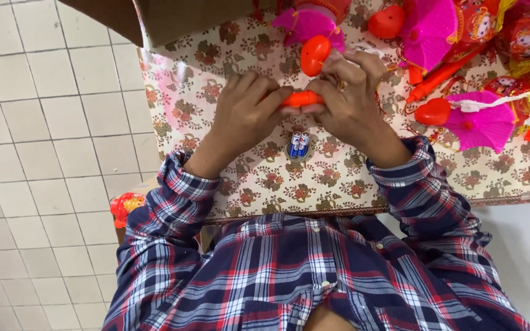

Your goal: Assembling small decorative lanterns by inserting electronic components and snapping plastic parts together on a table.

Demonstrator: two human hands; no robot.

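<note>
My left hand (246,110) and my right hand (351,98) meet over a table with a floral cloth (246,178). Both grip an orange plastic stick (302,98), the handle of a toy whose red heart-shaped piece (314,54) sticks up just beyond my fingers. My left fingers pinch the stick's left end; my right fingers wrap around its right end and the heart's base. Two small blue and white batteries (299,144) lie side by side on the cloth just below my hands.
Pink paper fans (480,122), red hearts (432,112) and bright red and yellow toy lanterns (522,37) crowd the table's far right. A brown cardboard box (179,18) stands at the top left. White floor tiles (44,135) lie left; a red toy (127,207) sits by my left elbow.
</note>
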